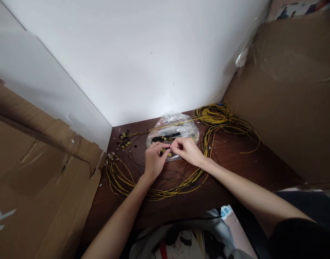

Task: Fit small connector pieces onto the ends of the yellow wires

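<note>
My left hand point(154, 160) and my right hand point(188, 151) meet over a clear plastic bag point(172, 118), fingertips nearly touching. A small black piece point(168, 148) shows at the tips of my left fingers, too small to identify. My right thumb and forefinger are pinched together beside it; what they hold is hidden. Just beyond the hands, a row of black parts point(167, 137) and some small yellow-and-black pieces point(169, 154) lie on the bag. Yellow and black wires point(159, 196) curve across the table below my wrists.
More yellow wires point(215, 114) are heaped at the back right of the brown table point(224, 180). Small yellow-and-black parts point(125, 144) lie at the left. Cardboard boxes point(46, 180) flank the left side, with another cardboard box point(294, 100) at right. A white wall point(154, 61) stands behind.
</note>
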Demonstrator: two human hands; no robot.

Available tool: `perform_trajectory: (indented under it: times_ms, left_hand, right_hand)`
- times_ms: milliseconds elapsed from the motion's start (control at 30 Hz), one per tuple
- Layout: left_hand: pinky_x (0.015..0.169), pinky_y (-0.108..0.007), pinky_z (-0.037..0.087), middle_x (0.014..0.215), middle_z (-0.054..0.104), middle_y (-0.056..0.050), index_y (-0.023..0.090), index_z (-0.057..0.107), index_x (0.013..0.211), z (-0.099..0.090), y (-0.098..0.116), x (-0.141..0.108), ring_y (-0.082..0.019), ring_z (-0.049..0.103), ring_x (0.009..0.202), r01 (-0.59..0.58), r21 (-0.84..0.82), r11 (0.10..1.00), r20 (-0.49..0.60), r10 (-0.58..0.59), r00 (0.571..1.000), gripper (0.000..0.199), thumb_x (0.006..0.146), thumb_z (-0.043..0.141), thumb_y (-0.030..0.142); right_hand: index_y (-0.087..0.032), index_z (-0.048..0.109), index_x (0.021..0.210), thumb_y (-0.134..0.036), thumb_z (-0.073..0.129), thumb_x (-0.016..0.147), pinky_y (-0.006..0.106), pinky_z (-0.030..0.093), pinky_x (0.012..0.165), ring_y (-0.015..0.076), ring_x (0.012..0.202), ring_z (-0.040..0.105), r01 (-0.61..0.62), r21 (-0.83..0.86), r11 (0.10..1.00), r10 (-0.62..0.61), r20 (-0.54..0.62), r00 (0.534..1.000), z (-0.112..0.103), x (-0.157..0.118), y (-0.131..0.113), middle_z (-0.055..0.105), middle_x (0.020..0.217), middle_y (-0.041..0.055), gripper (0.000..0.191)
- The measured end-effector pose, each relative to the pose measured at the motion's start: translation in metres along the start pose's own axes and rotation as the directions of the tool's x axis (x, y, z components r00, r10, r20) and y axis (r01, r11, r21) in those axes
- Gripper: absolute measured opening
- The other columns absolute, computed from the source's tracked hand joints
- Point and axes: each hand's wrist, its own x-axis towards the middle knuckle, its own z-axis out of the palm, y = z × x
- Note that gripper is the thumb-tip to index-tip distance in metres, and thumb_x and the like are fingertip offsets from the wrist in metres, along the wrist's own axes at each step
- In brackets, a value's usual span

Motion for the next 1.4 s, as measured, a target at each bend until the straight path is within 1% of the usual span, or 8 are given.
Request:
perform_trajectory:
  times_ms: [133, 333, 633, 767, 900, 1000, 1267, 1400]
  left_hand:
    - [0.052, -0.023, 0.035, 0.070, 0.060, -0.001, 0.018, 0.070, 0.083, 0.000, -0.001, 0.000, -0.009, 0.042, 0.054, 0.029, 0.001, 1.000, -0.016, -0.029, 0.999, 0.010, 0.073, 0.065, 0.018]
    - [0.052, -0.023, 0.034, 0.070, 0.060, 0.000, 0.018, 0.070, 0.085, -0.002, -0.002, 0.001, -0.009, 0.042, 0.053, 0.044, 0.005, 0.999, -0.040, -0.044, 0.998, 0.013, 0.073, 0.065, 0.018]
    - [0.053, -0.023, 0.035, 0.072, 0.060, -0.001, 0.019, 0.069, 0.084, -0.001, -0.001, 0.000, -0.010, 0.044, 0.056, 0.015, -0.025, 1.000, 0.010, -0.015, 1.000, 0.011, 0.074, 0.064, 0.020]
    - [0.052, -0.023, 0.033, 0.069, 0.058, 0.000, 0.018, 0.070, 0.086, -0.002, 0.000, 0.001, -0.009, 0.040, 0.054, 0.047, -0.037, 0.998, -0.004, -0.048, 0.999, 0.014, 0.074, 0.064, 0.020]
    - [0.052, -0.022, 0.032, 0.068, 0.056, 0.002, 0.018, 0.070, 0.090, -0.004, -0.001, 0.003, -0.008, 0.036, 0.051, 0.098, -0.044, 0.994, -0.047, -0.100, 0.994, 0.017, 0.075, 0.063, 0.020]
    - [0.052, -0.022, 0.031, 0.068, 0.056, 0.002, 0.018, 0.070, 0.090, -0.005, -0.002, 0.003, -0.007, 0.036, 0.051, 0.109, -0.049, 0.993, -0.061, -0.112, 0.992, 0.018, 0.075, 0.063, 0.021]
    - [0.053, -0.023, 0.033, 0.075, 0.061, -0.002, 0.019, 0.070, 0.086, -0.002, 0.002, 0.001, -0.009, 0.040, 0.055, 0.035, -0.076, 0.997, 0.011, -0.034, 0.999, 0.014, 0.075, 0.062, 0.020]
    - [0.053, -0.023, 0.033, 0.069, 0.059, -0.001, 0.019, 0.068, 0.093, -0.002, 0.002, 0.001, -0.010, 0.041, 0.055, 0.070, -0.066, 0.995, 0.002, -0.070, 0.998, 0.018, 0.076, 0.062, 0.024]
  right_hand:
    - [-0.013, 0.061, 0.072, -0.020, 0.053, 0.080, 0.022, 0.040, 0.058, 0.0111, 0.060, 0.053, 0.002, -0.003, 1.000, -0.002, -0.012, 1.000, -0.003, 0.001, -0.001, 0.061, 0.067, 0.0018, 0.013]
    - [-0.014, 0.059, 0.068, -0.015, 0.052, 0.078, 0.022, 0.038, 0.056, 0.0103, 0.056, 0.051, 0.001, -0.049, 0.999, -0.001, 0.009, 1.000, -0.009, 0.002, -0.001, 0.059, 0.062, 0.0003, 0.012]
    - [-0.015, 0.060, 0.073, -0.020, 0.051, 0.082, 0.023, 0.038, 0.059, 0.0113, 0.062, 0.052, 0.023, -0.068, 0.997, -0.020, 0.044, 0.999, -0.005, 0.000, 0.002, 0.059, 0.068, 0.0011, 0.014]
    - [-0.015, 0.061, 0.075, -0.023, 0.053, 0.082, 0.023, 0.038, 0.059, 0.0121, 0.063, 0.054, 0.019, -0.071, 0.997, -0.017, 0.020, 1.000, -0.008, 0.001, 0.001, 0.061, 0.070, 0.0019, 0.014]
    - [-0.014, 0.061, 0.072, -0.020, 0.054, 0.080, 0.023, 0.037, 0.059, 0.0117, 0.061, 0.054, 0.009, -0.083, 0.996, -0.010, -0.008, 1.000, -0.011, 0.003, 0.002, 0.061, 0.068, 0.0015, 0.012]
    - [-0.014, 0.060, 0.071, -0.019, 0.054, 0.080, 0.023, 0.037, 0.058, 0.0114, 0.059, 0.052, 0.014, -0.088, 0.996, -0.014, 0.003, 1.000, -0.011, 0.003, 0.003, 0.060, 0.066, 0.0013, 0.012]
    - [-0.015, 0.060, 0.074, -0.017, 0.052, 0.082, 0.022, 0.036, 0.057, 0.0113, 0.060, 0.051, 0.056, -0.075, 0.996, -0.052, 0.050, 0.997, -0.008, 0.000, 0.003, 0.059, 0.067, 0.0009, 0.012]
    - [-0.015, 0.060, 0.073, -0.018, 0.052, 0.082, 0.023, 0.036, 0.057, 0.0115, 0.060, 0.051, 0.039, -0.091, 0.995, -0.037, 0.030, 0.999, -0.009, 0.001, 0.003, 0.058, 0.066, 0.0009, 0.013]
